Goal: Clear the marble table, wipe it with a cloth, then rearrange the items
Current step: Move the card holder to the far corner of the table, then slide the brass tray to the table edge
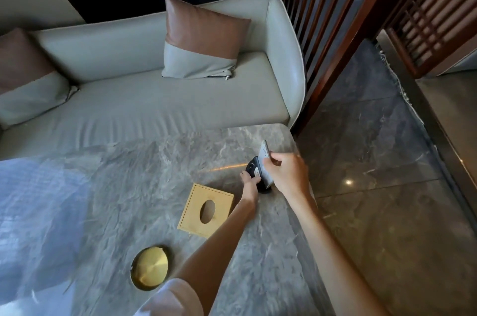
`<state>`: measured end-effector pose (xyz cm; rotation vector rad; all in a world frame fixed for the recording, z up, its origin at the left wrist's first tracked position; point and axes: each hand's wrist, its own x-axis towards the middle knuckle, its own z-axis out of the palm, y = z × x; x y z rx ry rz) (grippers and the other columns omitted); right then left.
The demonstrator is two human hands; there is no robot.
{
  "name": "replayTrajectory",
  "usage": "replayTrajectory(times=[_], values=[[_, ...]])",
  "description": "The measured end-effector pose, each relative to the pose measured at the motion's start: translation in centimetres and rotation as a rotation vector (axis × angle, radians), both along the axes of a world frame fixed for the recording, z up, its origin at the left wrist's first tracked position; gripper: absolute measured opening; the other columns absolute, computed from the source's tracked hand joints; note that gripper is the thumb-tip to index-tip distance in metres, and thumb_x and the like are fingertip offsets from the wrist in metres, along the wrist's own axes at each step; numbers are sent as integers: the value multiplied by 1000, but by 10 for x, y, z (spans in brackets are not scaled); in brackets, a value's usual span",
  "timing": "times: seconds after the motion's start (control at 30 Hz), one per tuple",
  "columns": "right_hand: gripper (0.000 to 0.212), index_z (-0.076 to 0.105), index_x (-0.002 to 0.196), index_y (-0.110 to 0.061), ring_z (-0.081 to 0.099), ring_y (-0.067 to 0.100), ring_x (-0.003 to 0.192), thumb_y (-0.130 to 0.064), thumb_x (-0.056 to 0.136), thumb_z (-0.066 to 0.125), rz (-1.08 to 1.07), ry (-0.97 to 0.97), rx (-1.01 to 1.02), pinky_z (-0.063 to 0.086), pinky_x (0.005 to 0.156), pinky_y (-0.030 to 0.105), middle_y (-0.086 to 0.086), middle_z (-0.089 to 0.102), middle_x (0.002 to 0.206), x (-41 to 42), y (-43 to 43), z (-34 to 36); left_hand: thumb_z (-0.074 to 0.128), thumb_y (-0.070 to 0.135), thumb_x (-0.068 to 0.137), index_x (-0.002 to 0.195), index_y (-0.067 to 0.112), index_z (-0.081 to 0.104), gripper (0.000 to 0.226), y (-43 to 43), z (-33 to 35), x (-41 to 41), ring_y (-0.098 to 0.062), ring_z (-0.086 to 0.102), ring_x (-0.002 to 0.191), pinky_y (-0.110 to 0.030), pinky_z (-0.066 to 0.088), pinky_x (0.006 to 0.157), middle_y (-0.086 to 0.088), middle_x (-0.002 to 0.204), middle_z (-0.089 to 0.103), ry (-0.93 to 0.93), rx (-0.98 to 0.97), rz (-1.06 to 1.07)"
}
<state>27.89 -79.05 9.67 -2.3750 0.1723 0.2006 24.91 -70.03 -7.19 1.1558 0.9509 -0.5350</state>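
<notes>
The grey marble table (pixel 144 181) fills the lower middle of the head view. Near its far right corner my right hand (pixel 286 173) is shut on a slim silver remote (pixel 265 154), tilted up off the surface. Just left of it my left hand (pixel 249 182) grips a black remote (pixel 251 168) lying on the marble. A square wooden tissue box (pixel 206 210) with an oval slot lies a little nearer to me. A round brass dish (pixel 151 268) sits close to the front edge, beside my left sleeve.
A grey sofa (pixel 144 104) with two brown-and-grey cushions (pixel 204 39) runs along the table's far side. A dark wooden slat screen (pixel 335 18) stands at the right. Polished stone floor (pixel 382 186) lies right of the table.
</notes>
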Motion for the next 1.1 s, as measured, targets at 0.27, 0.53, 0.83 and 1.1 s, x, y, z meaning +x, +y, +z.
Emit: replayTrajectory(times=[0.27,0.53,0.83,1.1], values=[[23,72,83,-20,61,13,71,-41,86,64,17,130,170,45,67,30,-11,65,70,-11,2,13,55,31,80,128,14,35,55,16,72,0,-33,64,96,-44,57,78,-20,117,60,-93,22,-111],[58,57,129,-14,55,23,122,-58,94,42,-428,230,437,39,103,32,10,61,130,-123,20,-49,52,9,91,96,13,66,15,89,138,-142,-19,59,83,-28,53,69,-8,90,64,-330,276,-235],[28,62,97,-30,56,13,96,-53,86,51,-250,690,521,43,89,31,1,57,109,-257,166,-139,51,19,64,109,14,65,48,258,107,-253,-26,63,103,-33,49,83,-7,106,67,-24,672,-68],[51,37,148,-23,37,21,141,-33,99,50,-187,794,603,34,116,42,0,39,153,-285,244,-119,38,25,60,127,6,54,72,294,87,-267,-35,52,118,-35,42,99,-19,124,54,42,593,-483]])
